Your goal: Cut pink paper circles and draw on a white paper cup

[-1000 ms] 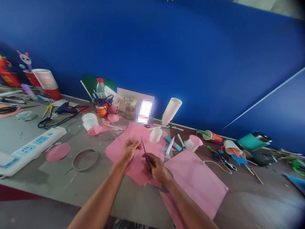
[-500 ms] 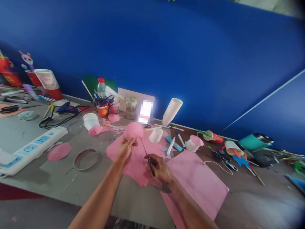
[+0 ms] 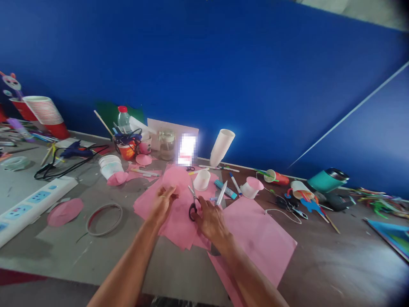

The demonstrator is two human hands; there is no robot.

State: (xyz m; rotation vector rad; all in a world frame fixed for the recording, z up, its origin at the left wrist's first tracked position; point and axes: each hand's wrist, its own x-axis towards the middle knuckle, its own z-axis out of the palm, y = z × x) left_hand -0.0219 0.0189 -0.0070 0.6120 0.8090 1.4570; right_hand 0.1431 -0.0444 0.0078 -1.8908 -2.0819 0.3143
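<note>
My left hand (image 3: 163,202) pinches a round pink paper piece (image 3: 174,178) and holds it up over a pile of pink paper sheets (image 3: 179,221). My right hand (image 3: 209,219) rests on those sheets beside black-handled scissors (image 3: 192,204); its fingers touch the handles, and the blades point away toward a small white cup (image 3: 202,180). A larger pink sheet (image 3: 258,243) lies under my right forearm.
On the grey table (image 3: 57,243) lie a white power strip (image 3: 28,207), a ring (image 3: 105,219), a pink paper disc (image 3: 64,211), pens (image 3: 222,192), cups, a stack of white cups (image 3: 221,147), a jar (image 3: 167,145) and a teal mug (image 3: 327,180). A blue wall stands behind.
The scissors went from upright in my right hand to lying flat on the pink sheets under its fingers. My left hand kept the pink piece raised. The view shifted slightly right.
</note>
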